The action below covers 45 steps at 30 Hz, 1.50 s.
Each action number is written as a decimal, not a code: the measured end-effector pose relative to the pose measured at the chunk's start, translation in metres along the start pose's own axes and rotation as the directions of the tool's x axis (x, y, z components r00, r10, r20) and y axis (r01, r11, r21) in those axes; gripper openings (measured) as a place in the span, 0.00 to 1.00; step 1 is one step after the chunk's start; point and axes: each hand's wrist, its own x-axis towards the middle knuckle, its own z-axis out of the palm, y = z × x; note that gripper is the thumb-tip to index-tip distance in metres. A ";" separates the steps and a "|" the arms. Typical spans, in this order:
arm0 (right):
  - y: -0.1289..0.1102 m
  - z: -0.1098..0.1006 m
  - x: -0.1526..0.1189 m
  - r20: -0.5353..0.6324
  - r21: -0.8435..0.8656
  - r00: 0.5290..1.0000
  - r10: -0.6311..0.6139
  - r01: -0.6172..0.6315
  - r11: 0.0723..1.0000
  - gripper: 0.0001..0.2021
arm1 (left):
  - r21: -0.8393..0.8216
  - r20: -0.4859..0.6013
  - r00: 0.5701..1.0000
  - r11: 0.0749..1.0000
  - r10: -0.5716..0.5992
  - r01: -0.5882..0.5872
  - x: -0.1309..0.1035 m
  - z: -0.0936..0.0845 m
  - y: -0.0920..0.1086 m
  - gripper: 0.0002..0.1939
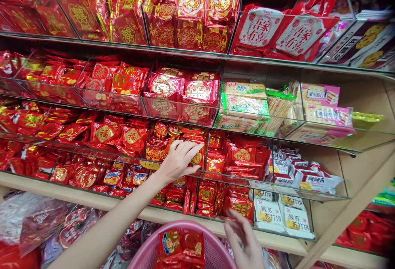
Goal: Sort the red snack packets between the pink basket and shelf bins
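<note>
My left hand (180, 160) reaches over the glass lip of a shelf bin, its fingers stretched out above small red and gold snack packets (160, 149). Nothing shows in its grasp; its fingertips are close to a packet (197, 158), and contact is hard to judge. Below, a pink plastic basket (140, 257) holds red packets of snacks (182, 249). Beside the basket's right rim is my right hand (242, 238), slightly blurred, its fingers apart and nothing seen in them.
Glass-divided shelves rise in tiers, filled with red wrapped snacks (189, 5). Green-edged cracker packs (245, 102) and white biscuit packets (268, 215) stand to the right. A slanted wooden post (342, 219) borders the shelving. Plastic-wrapped goods (40, 223) lie under the lowest shelf.
</note>
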 end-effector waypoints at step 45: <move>-0.114 0.084 0.077 -0.069 0.272 0.950 -0.304 0.312 0.910 0.21 | 0.084 0.257 0.944 0.978 -0.206 0.191 0.014 -0.029 0.009 0.39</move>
